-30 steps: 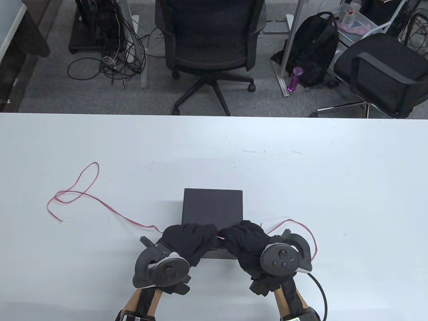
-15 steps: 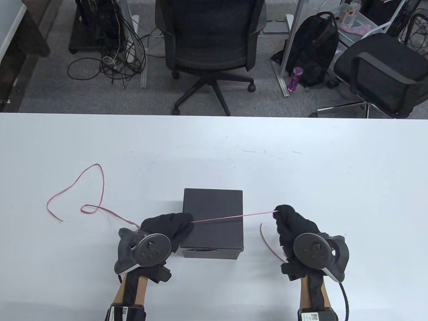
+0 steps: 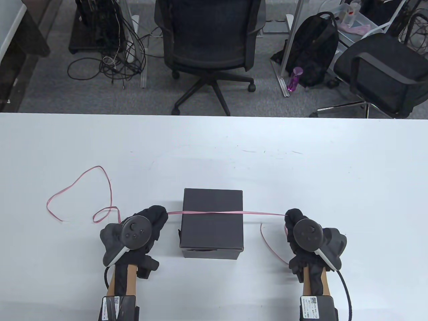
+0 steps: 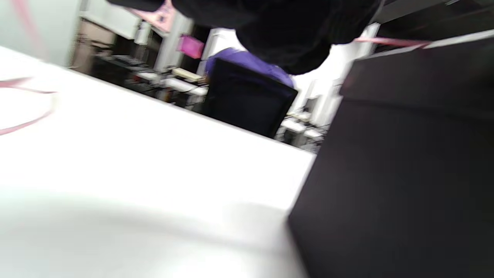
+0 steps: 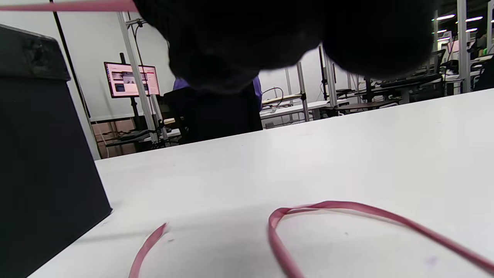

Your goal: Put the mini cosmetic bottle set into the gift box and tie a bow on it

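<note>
A white desk (image 3: 301,167) is carrying the work, with office chairs (image 3: 210,43) behind it. Nearest, the left hand (image 3: 147,222) and right hand (image 3: 296,224) are each pinching the pink ribbon (image 3: 214,213), stretching it taut between them across the closed gift box (image 3: 212,230). Tying seems underway; the next move probably calls for crossing the ends into a knot, beyond the hands.

The square black gift box (image 3: 212,219) looks like matt cardboard, its lid smooth; the thin pink ribbon (image 3: 214,213) has a faint satin sheen; the wide white table (image 3: 301,174) is smooth and lightly scuffed; both gloves are black knitted cloth
</note>
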The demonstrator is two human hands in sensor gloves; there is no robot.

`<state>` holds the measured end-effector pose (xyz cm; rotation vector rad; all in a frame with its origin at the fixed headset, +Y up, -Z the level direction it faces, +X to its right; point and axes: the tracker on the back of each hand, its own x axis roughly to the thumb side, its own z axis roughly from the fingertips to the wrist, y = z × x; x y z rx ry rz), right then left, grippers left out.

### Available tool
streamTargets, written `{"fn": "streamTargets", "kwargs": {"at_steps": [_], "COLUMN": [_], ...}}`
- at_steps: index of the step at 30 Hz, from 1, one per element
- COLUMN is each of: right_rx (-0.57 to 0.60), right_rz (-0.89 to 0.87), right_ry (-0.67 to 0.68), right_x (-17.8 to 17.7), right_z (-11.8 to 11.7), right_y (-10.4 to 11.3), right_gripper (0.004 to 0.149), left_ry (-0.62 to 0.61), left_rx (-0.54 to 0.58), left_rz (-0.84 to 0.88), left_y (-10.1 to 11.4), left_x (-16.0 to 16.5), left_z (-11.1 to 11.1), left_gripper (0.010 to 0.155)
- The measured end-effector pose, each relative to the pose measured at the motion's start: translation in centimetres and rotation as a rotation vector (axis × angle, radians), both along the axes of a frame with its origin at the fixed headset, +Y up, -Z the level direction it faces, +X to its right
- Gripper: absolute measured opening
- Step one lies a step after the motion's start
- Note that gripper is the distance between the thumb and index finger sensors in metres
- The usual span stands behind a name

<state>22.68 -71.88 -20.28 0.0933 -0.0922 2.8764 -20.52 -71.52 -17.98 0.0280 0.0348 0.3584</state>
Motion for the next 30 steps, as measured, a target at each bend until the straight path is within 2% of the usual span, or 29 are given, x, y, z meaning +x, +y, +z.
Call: {"fn": "streamTargets", "kwargs": {"at_steps": [5, 11, 16, 17, 18, 19, 20, 23, 25, 27, 29, 30], "right_rx": [-0.062, -0.099, -0.083, -0.082, -0.082, -0.083, -0.084, -0.091, -0.099, -0.108, -0.116, -0.123], "right_rz": [-0.1, -0.18, -0.213, -0.214, -0.215, -0.214, -0.212, -0.212, -0.223, -0.232, -0.233, -0.229], "right_ry": [0.042, 0.098, 0.127, 0.128, 0.129, 0.129, 0.128, 0.124, 0.125, 0.134, 0.146, 0.154], "right_x": [-0.7, -1.9, -2.8, -2.8, -2.9, -2.8, -2.8, -2.8, -2.9, -3.2, -3.5, -3.8], "right_z": [-0.6, -0.8, -0.7, -0.7, -0.6, -0.6, -0.6, -0.6, -0.7, -0.7, -0.7, -0.7], "right_y": [-1.4, -2.0, -1.8, -1.8, -1.8, -1.8, -1.8, -2.0, -2.1, -2.3, -2.4, -2.5], "right_gripper": [0.04, 0.04, 0.041, 0.041, 0.041, 0.041, 0.041, 0.042, 0.042, 0.042, 0.042, 0.043], "left_ry": [0.157, 0.244, 0.287, 0.268, 0.21, 0.148, 0.069, -0.128, -0.23, -0.288, -0.334, -0.364], "left_rx": [-0.297, -0.448, -0.517, -0.55, -0.571, -0.561, -0.534, -0.459, -0.381, -0.28, -0.213, -0.223], "left_rz": [-0.144, -0.226, -0.263, -0.255, -0.225, -0.202, -0.174, -0.033, 0.127, 0.269, 0.342, 0.368], "left_y": [-3.0, -4.2, -4.5, -4.4, -4.2, -4.1, -3.9, -3.7, -3.9, -4.6, -5.3, -5.6], "left_x": [-1.3, -1.7, -2.0, -1.9, -1.8, -1.6, -1.4, -0.6, 0.0, 1.2, 2.2, 2.8], "left_z": [-0.8, -1.1, -1.2, -1.2, -1.3, -1.4, -1.4, -1.4, -1.4, -1.4, -1.4, -1.4], "left_gripper": [0.041, 0.041, 0.041, 0.044, 0.057, 0.074, 0.085, 0.104, 0.109, 0.107, 0.101, 0.1]}}
